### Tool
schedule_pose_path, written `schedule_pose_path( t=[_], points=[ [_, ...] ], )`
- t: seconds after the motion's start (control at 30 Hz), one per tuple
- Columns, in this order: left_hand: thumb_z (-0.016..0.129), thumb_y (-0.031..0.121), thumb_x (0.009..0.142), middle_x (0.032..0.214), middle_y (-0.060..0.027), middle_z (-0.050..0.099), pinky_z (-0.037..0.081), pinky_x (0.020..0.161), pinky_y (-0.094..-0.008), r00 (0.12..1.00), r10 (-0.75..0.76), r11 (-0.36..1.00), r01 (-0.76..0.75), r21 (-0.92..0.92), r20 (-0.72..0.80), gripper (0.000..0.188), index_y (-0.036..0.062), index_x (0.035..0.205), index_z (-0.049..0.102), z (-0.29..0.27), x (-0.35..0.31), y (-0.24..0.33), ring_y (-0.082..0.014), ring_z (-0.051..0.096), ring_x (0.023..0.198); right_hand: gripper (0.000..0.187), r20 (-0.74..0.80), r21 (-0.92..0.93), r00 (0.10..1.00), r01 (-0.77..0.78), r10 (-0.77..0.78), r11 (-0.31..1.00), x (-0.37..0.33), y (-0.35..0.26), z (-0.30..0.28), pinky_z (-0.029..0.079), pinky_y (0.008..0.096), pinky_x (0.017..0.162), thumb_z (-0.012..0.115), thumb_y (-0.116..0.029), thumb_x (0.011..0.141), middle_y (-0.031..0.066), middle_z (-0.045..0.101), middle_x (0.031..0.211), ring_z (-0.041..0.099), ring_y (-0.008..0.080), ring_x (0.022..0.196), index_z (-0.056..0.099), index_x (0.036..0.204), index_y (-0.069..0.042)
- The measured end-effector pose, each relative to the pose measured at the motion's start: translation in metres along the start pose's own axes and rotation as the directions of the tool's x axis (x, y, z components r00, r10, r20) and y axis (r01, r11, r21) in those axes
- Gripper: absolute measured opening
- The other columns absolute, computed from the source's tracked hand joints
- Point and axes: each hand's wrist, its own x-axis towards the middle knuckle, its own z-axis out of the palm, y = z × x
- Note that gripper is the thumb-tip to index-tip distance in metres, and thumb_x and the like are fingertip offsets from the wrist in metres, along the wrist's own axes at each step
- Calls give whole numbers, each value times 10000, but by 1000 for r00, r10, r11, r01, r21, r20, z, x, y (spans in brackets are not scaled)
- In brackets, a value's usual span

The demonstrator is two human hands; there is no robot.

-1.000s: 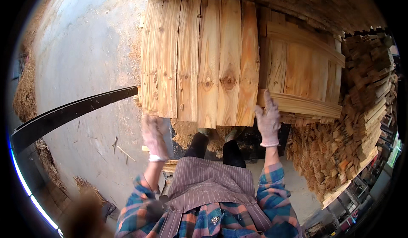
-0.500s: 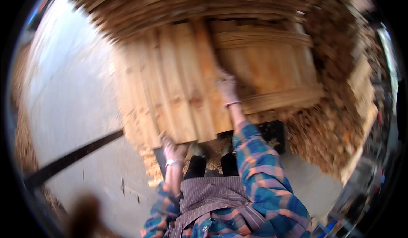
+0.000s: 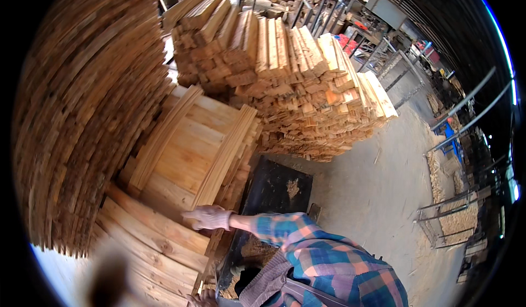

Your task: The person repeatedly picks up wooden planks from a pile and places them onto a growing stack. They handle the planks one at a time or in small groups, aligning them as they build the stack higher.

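My right hand (image 3: 211, 217), in a light knitted glove, reaches over a low stack of wood. Its fingers are stretched out beside the near end of some narrow wooden strips (image 3: 226, 152), with no object seen in them. Whether the fingertips touch the wood, I cannot tell. Wide pale boards (image 3: 148, 234) lie side by side on the near part of the stack. At the lower edge of the view my left hand (image 3: 203, 298) shows only in part, fingers apart, by the board ends. Farther along, strips lie across a wooden panel layer (image 3: 183, 149).
A tall stack of thin boards (image 3: 82, 126) rises on the left. Beyond stands a large pile of sawn lumber (image 3: 312, 99). A dark metal plate (image 3: 276, 186) with sawdust lies beside the low stack. Metal racks (image 3: 452, 214) stand at the right on concrete floor (image 3: 361, 192).
My view has swung to the right, bringing the lumber pile and yard into sight. My right hand has moved from the boards to beside the strip ends; my left hand is now nearly out of view.
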Motion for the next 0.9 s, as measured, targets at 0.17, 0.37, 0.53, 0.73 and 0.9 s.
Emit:
schedule_pose_path(
  t=[0.17, 0.37, 0.53, 0.73, 0.9],
  points=[
    [390, 414, 921, 1347, -140, 350, 244, 975, -537, 985, 74, 981, -44, 190, -154, 617, 118, 1444, 248, 181, -46, 10, -220, 277, 1243, 676, 150, 135, 868, -493, 474, 860, -132, 103, -98, 460, 385, 909, 592, -297, 829, 217, 646, 1068, 612, 326, 1030, 375, 1417, -43],
    [530, 235, 856, 1099, -127, 558, 477, 805, -408, 948, 199, 924, -265, 276, 247, 588, -43, 1357, 402, 473, -73, 14, -237, 543, 987, 762, -193, 539, 643, -562, 742, 627, -245, 265, -258, 491, 325, 787, 679, -278, 815, 170, 510, 1345, 559, 207, 1012, 325, 1442, -28],
    [646, 93, 832, 1442, -170, 397, 357, 1053, -350, 592, 103, 821, -504, 268, 799, 719, -25, 1448, 296, 770, -73, -2, -253, 430, 1287, 799, -707, 17, 421, -793, 568, 609, -298, 347, -495, 343, 397, 1086, 589, -440, 884, 187, 311, 1493, 379, 301, 1322, 202, 1488, -89],
    [817, 286, 700, 1511, -197, 265, 285, 1136, -408, 137, 45, 452, -886, 103, 990, 1007, 30, 1474, 227, 1093, -112, -72, -315, 303, 1383, 692, -763, -266, 326, -945, 558, 189, -320, 411, -676, 379, 431, 953, 528, -357, 931, 255, 443, 1289, 466, 301, 1149, 198, 1489, -116],
    [791, 310, 701, 1438, -135, 382, 388, 1059, -429, 198, -74, -558, -821, 124, 977, 989, 129, 1485, 216, 1209, -106, -91, -325, 418, 1288, 620, -721, -510, 456, -859, 523, 47, -268, 431, -713, 398, 447, 918, 537, -186, 906, 172, 598, 1131, 540, 284, 1054, 269, 1456, -86]
  ],
)
